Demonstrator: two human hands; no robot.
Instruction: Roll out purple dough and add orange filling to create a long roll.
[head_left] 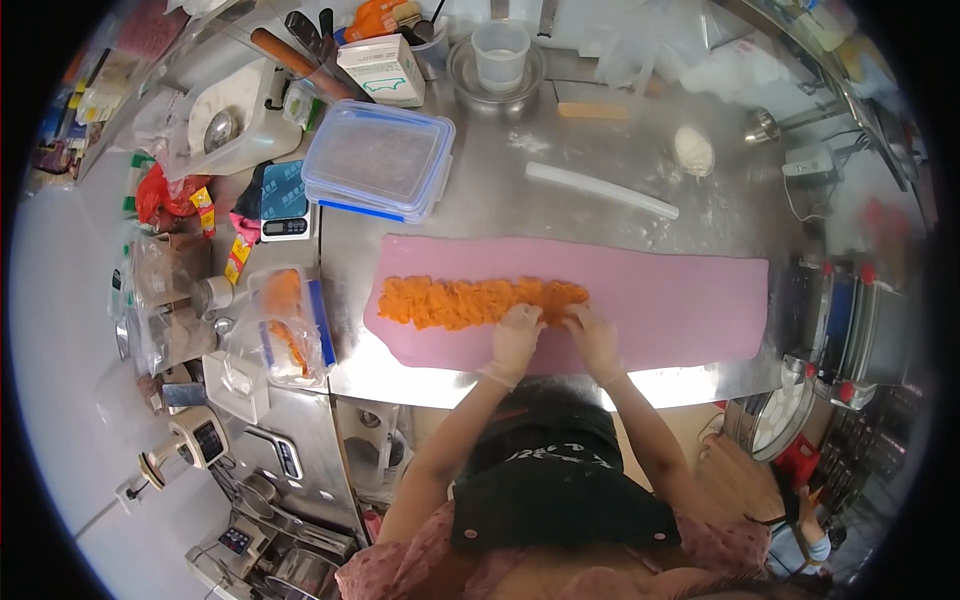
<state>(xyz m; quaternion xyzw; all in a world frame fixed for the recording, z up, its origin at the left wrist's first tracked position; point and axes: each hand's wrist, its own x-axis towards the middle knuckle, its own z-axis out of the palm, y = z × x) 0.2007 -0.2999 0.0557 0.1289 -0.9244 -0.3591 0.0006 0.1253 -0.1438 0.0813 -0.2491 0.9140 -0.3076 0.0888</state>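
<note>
A long sheet of pink dough lies flat on the steel worktop in front of me. Along its left half runs a thick, lumpy strip of orange mash. Both my hands are in thin clear gloves at the strip's right end. My left hand is closed, its fingertips pressed into the mash from the near side. Just right of it, my right hand also has its fingers drawn together on the mash. The fingertips are partly hidden in the orange mass.
Beyond the dough lie a white rolling pin, a pale dough lump and a wooden strip. A blue-rimmed lidded box and a kitchen scale stand back left. Nearer left, a plastic-covered tub holds more orange mash.
</note>
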